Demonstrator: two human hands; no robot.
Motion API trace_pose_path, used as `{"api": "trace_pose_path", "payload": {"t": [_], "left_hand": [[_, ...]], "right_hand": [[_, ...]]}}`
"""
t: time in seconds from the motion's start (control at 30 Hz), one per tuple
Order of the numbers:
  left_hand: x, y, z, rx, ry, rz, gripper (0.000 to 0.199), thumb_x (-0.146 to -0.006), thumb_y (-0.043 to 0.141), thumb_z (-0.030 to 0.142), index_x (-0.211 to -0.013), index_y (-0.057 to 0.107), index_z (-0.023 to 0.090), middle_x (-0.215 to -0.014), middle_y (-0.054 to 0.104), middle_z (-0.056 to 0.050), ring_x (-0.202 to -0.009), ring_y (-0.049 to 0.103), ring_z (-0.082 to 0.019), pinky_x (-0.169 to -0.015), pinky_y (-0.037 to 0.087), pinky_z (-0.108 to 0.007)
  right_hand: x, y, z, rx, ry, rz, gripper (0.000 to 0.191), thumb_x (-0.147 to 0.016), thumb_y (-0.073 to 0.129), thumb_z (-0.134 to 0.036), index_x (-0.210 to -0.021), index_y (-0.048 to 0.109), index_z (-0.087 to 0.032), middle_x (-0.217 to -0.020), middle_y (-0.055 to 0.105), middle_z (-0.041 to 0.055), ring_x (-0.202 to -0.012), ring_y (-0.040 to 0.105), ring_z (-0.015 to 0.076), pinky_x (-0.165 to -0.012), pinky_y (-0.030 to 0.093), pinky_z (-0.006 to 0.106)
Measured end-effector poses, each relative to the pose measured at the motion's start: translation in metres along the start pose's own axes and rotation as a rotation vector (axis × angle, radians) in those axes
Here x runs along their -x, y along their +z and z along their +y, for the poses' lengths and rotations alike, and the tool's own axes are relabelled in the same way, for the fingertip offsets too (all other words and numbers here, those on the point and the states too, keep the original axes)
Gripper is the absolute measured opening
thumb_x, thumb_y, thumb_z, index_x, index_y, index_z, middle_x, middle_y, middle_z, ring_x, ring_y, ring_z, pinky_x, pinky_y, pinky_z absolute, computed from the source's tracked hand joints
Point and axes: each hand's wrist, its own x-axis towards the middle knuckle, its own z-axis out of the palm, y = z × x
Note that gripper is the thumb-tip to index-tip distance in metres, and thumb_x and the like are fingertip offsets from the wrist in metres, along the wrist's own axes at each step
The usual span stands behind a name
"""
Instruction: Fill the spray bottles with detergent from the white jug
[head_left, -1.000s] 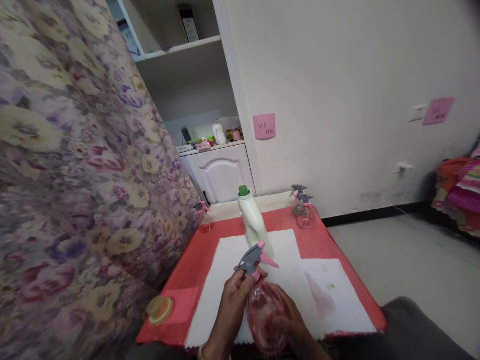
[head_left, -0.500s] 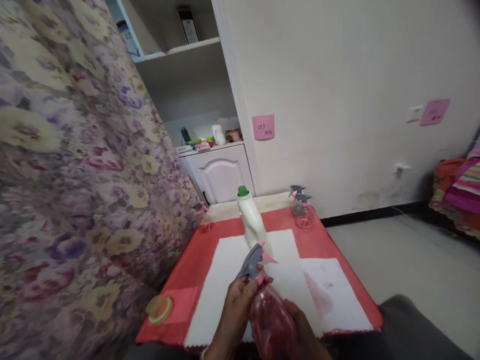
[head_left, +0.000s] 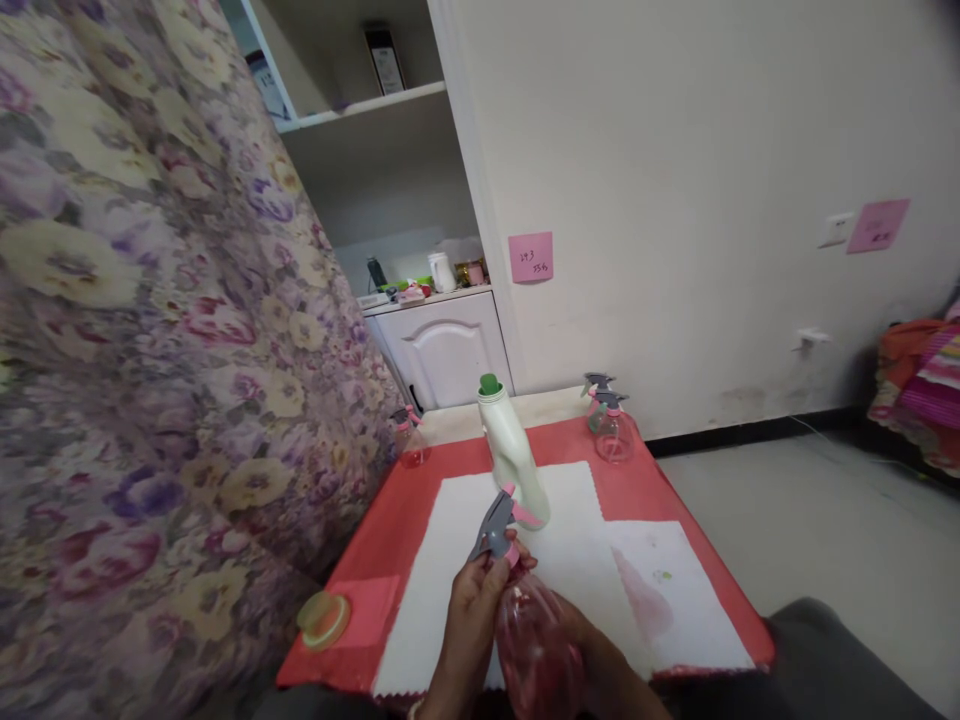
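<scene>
A clear pink spray bottle [head_left: 531, 640] with a grey and pink trigger head leans toward the left, held up over the near side of the table. My left hand [head_left: 476, 595] is closed round its neck, just under the trigger head. My right hand [head_left: 592, 640] wraps the bottle's body from the right; its fingers are partly hidden behind the plastic. Just beyond stands a pale green detergent bottle [head_left: 510, 450] with a green piece in its open mouth. The spray head overlaps its lower part in view.
A white cloth [head_left: 427, 560] covers the middle of the red tabletop [head_left: 375, 530]. At the far corners stand another spray bottle [head_left: 410, 445] on the left and more [head_left: 615, 438] on the right. A yellowish round lid [head_left: 324, 620] lies front left. A floral curtain [head_left: 187, 400] hangs along the left.
The spray bottle has tipped slightly and its head has shifted a little left, with both hands still on it. The whole view has moved slightly.
</scene>
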Motion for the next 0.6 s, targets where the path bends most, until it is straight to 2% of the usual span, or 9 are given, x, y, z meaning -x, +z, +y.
{"api": "trace_pose_path", "payload": {"t": [0.07, 0.13, 0.23, 0.37, 0.5, 0.6], "left_hand": [[0.001, -0.002, 0.001, -0.014, -0.013, -0.004, 0.045, -0.078, 0.067, 0.051, -0.102, 0.071, 0.014, -0.099, 0.074, -0.012, -0.095, 0.068, -0.026, -0.093, 0.05, -0.039], [0.002, -0.004, 0.001, -0.053, -0.008, 0.002, 0.045, -0.079, 0.067, 0.05, -0.106, 0.071, 0.015, -0.103, 0.074, -0.012, -0.099, 0.067, -0.027, -0.092, 0.051, -0.039], [0.003, -0.007, 0.0, -0.129, 0.041, 0.026, 0.038, -0.08, 0.067, 0.045, -0.107, 0.071, 0.018, -0.109, 0.073, -0.01, -0.105, 0.065, -0.026, -0.095, 0.05, -0.036], [0.005, -0.01, -0.004, -0.141, 0.08, 0.054, 0.036, -0.081, 0.067, 0.04, -0.112, 0.066, 0.023, -0.109, 0.073, -0.006, -0.103, 0.066, -0.023, -0.095, 0.05, -0.033], [0.007, -0.011, -0.003, -0.169, 0.083, 0.103, 0.033, -0.08, 0.068, 0.04, -0.108, 0.066, 0.022, -0.109, 0.073, -0.005, -0.099, 0.067, -0.022, -0.089, 0.051, -0.031], [0.007, -0.012, -0.001, -0.168, 0.066, 0.13, 0.035, -0.078, 0.07, 0.041, -0.106, 0.065, 0.021, -0.103, 0.073, -0.005, -0.097, 0.067, -0.022, -0.087, 0.052, -0.032]], "right_hand": [[-0.003, -0.006, -0.003, -0.264, 0.124, -0.197, 0.058, -0.078, 0.059, -0.064, -0.122, 0.063, -0.026, -0.12, 0.069, 0.0075, -0.112, 0.065, 0.0309, -0.096, 0.05, 0.047], [-0.008, -0.011, -0.004, -0.365, 0.176, -0.273, 0.068, -0.065, 0.073, -0.061, -0.121, 0.063, -0.024, -0.119, 0.069, 0.0089, -0.11, 0.064, 0.0328, -0.096, 0.048, 0.048], [-0.016, -0.016, -0.001, -0.244, 0.114, -0.244, 0.078, -0.056, 0.083, -0.053, -0.124, 0.059, -0.022, -0.123, 0.067, 0.0109, -0.115, 0.061, 0.0338, -0.098, 0.046, 0.049], [-0.023, -0.009, 0.008, -0.061, -0.08, -0.166, 0.077, -0.063, 0.079, -0.047, -0.131, 0.051, -0.026, -0.142, 0.052, 0.0119, -0.133, 0.046, 0.0323, -0.109, 0.035, 0.052], [-0.025, 0.002, 0.021, 0.003, -0.222, -0.101, 0.076, -0.066, 0.075, -0.036, -0.135, 0.045, -0.025, -0.139, 0.052, 0.0129, -0.131, 0.048, 0.0308, -0.109, 0.037, 0.05], [-0.025, 0.004, 0.033, 0.149, -0.234, -0.064, 0.08, -0.062, 0.073, -0.021, -0.136, 0.042, -0.025, -0.135, 0.052, 0.0116, -0.129, 0.05, 0.0298, -0.109, 0.039, 0.048]]}}
